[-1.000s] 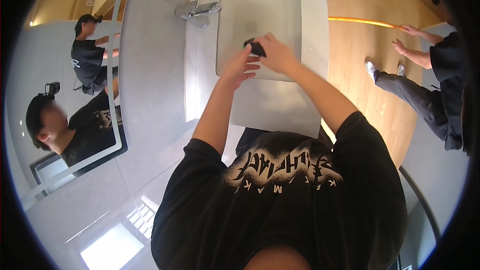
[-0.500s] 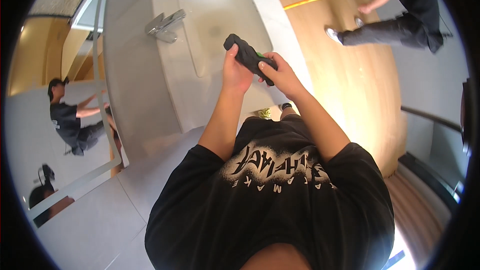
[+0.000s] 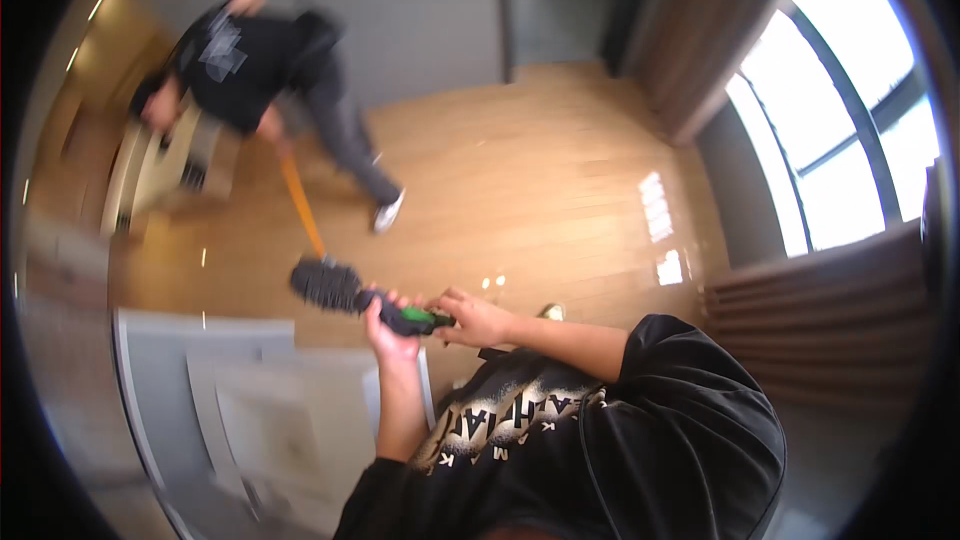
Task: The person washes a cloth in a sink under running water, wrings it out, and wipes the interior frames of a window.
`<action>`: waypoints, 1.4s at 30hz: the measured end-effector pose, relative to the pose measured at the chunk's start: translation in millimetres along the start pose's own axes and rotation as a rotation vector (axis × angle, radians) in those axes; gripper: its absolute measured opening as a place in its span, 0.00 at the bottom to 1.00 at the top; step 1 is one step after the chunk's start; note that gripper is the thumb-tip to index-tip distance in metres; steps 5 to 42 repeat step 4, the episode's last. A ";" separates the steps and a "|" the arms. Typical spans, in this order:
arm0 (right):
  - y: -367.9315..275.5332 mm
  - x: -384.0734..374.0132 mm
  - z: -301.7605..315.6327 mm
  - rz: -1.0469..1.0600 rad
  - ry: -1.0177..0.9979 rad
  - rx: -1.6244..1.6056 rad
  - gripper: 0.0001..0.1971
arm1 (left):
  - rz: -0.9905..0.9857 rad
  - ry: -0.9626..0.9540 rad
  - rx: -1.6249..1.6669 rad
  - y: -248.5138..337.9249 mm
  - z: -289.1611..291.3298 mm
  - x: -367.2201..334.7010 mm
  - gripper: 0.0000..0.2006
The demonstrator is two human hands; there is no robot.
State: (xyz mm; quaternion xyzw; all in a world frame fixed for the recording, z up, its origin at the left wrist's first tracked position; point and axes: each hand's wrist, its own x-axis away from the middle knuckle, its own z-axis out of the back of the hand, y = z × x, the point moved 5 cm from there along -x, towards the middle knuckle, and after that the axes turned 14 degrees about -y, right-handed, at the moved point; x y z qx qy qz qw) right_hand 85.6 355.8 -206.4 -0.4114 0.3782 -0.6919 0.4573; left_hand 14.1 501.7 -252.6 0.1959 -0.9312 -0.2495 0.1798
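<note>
A black bundle with a bright green patch [image 3: 412, 316], apparently folded or twisted cloth, is held in front of my body. My left hand [image 3: 393, 338] is closed around its middle from below, with fingertips showing over the far side. My right hand [image 3: 473, 320] has its fingers closed on the bundle's right end, by the green patch. Just beyond the bundle's left end is a dark, shaggy mop head [image 3: 325, 284] on an orange pole; its outline meets the bundle in this view, and I cannot tell whether they touch. The picture is somewhat blurred.
A person in dark clothes [image 3: 265, 70] holds the orange pole [image 3: 300, 202] at the far left, over the wooden floor [image 3: 520, 170]. Below my left arm is the white sink counter [image 3: 345, 390]. Brown curtains [image 3: 810, 320] and a bright window [image 3: 840, 130] are at the right.
My view has swung right, away from the sink, so the room, window and mop now show. Both hands keep hold of the black bundle, which has moved away from over the basin.
</note>
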 end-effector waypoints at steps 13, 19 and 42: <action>36.0 87.3 130.0 -0.280 0.150 -0.111 0.28 | 0.290 -0.244 0.144 -51.7 -6.7 -121.1 0.25; 36.0 87.3 130.0 -0.280 0.150 -0.111 0.28 | 0.290 -0.244 0.144 -51.7 -6.7 -121.1 0.25; 36.0 87.3 130.0 -0.280 0.150 -0.111 0.28 | 0.290 -0.244 0.144 -51.7 -6.7 -121.1 0.25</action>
